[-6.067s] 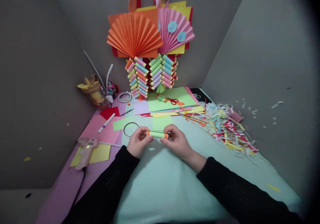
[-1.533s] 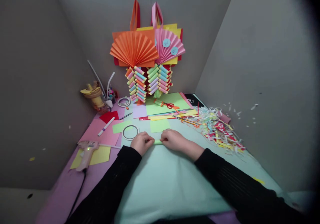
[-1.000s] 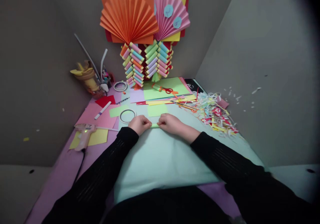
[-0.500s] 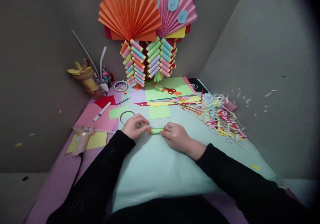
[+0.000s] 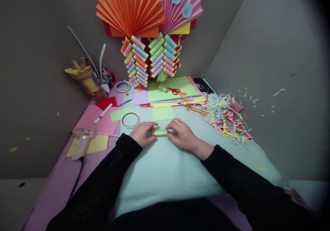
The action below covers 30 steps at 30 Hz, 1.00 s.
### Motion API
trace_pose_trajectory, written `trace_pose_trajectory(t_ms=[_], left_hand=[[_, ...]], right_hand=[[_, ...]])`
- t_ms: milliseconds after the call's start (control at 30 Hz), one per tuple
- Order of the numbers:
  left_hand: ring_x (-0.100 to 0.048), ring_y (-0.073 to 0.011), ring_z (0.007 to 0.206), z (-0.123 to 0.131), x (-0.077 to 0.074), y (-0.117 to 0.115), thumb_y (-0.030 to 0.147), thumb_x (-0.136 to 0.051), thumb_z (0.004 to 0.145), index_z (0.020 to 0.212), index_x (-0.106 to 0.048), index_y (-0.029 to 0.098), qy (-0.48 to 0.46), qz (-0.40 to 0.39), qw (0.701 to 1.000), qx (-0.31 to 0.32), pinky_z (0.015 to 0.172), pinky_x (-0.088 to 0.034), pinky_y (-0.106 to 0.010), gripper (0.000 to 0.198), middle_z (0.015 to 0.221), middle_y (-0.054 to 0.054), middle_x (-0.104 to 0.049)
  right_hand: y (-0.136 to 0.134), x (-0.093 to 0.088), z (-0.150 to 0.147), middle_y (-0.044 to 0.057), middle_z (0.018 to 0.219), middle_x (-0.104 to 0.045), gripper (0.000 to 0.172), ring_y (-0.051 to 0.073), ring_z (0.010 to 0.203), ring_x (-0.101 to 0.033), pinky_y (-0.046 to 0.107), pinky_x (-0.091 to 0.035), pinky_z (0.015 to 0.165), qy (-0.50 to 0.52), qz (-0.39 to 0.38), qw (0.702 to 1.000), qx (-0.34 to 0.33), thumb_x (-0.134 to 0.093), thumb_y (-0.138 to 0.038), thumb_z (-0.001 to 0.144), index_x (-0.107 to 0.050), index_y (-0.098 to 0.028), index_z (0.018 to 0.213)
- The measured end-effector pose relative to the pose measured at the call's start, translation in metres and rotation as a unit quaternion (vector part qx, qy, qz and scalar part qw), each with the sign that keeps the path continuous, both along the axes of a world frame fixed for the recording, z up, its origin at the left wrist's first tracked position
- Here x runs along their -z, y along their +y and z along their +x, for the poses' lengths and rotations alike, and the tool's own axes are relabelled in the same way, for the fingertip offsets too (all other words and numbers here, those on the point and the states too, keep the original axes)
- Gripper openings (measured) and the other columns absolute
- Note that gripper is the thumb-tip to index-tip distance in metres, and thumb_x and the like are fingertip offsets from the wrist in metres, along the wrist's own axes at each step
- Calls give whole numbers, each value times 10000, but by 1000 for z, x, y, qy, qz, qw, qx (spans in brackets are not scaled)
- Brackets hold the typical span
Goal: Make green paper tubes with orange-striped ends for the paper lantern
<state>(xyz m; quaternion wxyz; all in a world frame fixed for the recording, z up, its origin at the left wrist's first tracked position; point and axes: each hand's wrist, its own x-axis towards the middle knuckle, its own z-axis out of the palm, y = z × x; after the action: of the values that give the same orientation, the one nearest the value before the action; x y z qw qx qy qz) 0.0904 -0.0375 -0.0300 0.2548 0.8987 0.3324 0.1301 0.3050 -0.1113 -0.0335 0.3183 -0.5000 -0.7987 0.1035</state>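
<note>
A small light-green paper roll [image 5: 160,133] with orange bands at both ends lies crosswise on the pale mint sheet, between my hands. My right hand [image 5: 182,134] pinches its right end with thumb and fingertips. At the left end, my left hand [image 5: 143,133] curves its thumb and forefinger around the orange band, apart from each other, with a gap showing. Just behind the left hand is a ring of tape [image 5: 122,120]. Beyond the roll lies a light-green paper rectangle [image 5: 163,113].
A hot glue gun [image 5: 83,143] rests on yellow paper at the left. Red scissors [image 5: 175,91] lie on green sheets at the back. Paper scraps [image 5: 227,116] pile up at the right. Orange [image 5: 130,11] and pink paper fans [image 5: 180,7] hang above strings of paper rolls.
My left hand has moved right, its fingers now around the roll's left end. My right fingers have shifted, uncovering the roll's right orange band. The view has shifted slightly.
</note>
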Motion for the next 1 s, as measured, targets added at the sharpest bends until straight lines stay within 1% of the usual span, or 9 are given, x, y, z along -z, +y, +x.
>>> trace_pose_trajectory(t_ms=[67, 133, 200, 300, 367, 533, 700, 867, 1000], left_hand=[[-546, -233, 866, 0, 0, 0, 264, -696, 684, 1210, -514, 182, -2, 0, 1000, 1, 793, -438, -361, 563, 938, -65, -639], [-544, -230, 866, 1, 0, -1, 261, -697, 678, 1215, -503, 180, -7, -2, 1000, 2, 792, -439, -358, 577, 937, -64, -629], [-543, -228, 864, 1, 0, -2, 269, -700, 671, 1212, -497, 183, -10, -4, 1000, 2, 792, -438, -358, 585, 930, -61, -620], [-538, -223, 853, 3, 1, -4, 240, -668, 672, 1216, -481, 191, -13, -7, 1000, 7, 783, -434, -354, 577, 913, -55, -608], [-533, -219, 842, 5, 2, -6, 205, -631, 674, 1227, -462, 183, -16, -7, 1000, 13, 772, -434, -350, 579, 898, -53, -601], [-540, -208, 852, 7, 2, -7, 170, -595, 681, 1205, -451, 182, -50, 0, 999, 1, 774, -436, -337, 543, 912, -48, -598], [-571, -182, 837, 5, 0, -5, 249, -640, 703, 1128, -472, 183, -121, -15, 992, -34, 736, -452, -305, 461, 929, -41, -594], [-543, -143, 718, 4, -5, -4, 304, -685, 680, 934, -536, 179, -175, -68, 978, -87, 642, -448, -271, 319, 819, -10, -571], [-538, -134, 710, 5, -9, -6, 321, -688, 681, 870, -560, 177, -216, -110, 965, -97, 619, -452, -251, 270, 787, -6, -570]], right_hand=[[3, -1, 1, 86, 973, -550, 313, 238, 966, -470, 367, -420, 849, 0, -30, 999, 20, -630, -189, 739, -567, -168, 1045], [5, 0, 1, 90, 1014, -530, 376, 251, 999, -451, 386, -412, 876, -19, -66, 997, 23, -666, -211, 706, -563, -172, 1065], [5, 2, 0, 85, 1007, -521, 330, 251, 995, -443, 390, -408, 878, -33, -93, 995, 18, -671, -227, 702, -580, -181, 1015], [6, 4, -3, 74, 970, -518, 175, 236, 969, -443, 375, -403, 863, -37, -103, 994, 11, -632, -203, 725, -586, -187, 893], [5, 3, -4, 67, 942, -520, 121, 225, 945, -447, 363, -402, 851, -33, -96, 995, 7, -608, -173, 731, -573, -187, 845], [4, -1, -5, 72, 930, -526, 128, 230, 930, -449, 361, -401, 833, -14, -47, 999, 8, -587, -156, 743, -562, -192, 863], [3, -4, -3, 74, 940, -521, 146, 230, 923, -474, 358, -407, 828, 40, -6, 999, 20, -588, -151, 749, -554, -196, 884], [2, -6, -2, 60, 926, -512, 141, 223, 938, -504, 364, -414, 851, 116, -1, 993, 35, -586, -170, 759, -550, -208, 890], [2, -6, -2, 61, 933, -520, 149, 225, 943, -513, 373, -419, 854, 137, 0, 990, 40, -586, -183, 758, -553, -211, 901]])
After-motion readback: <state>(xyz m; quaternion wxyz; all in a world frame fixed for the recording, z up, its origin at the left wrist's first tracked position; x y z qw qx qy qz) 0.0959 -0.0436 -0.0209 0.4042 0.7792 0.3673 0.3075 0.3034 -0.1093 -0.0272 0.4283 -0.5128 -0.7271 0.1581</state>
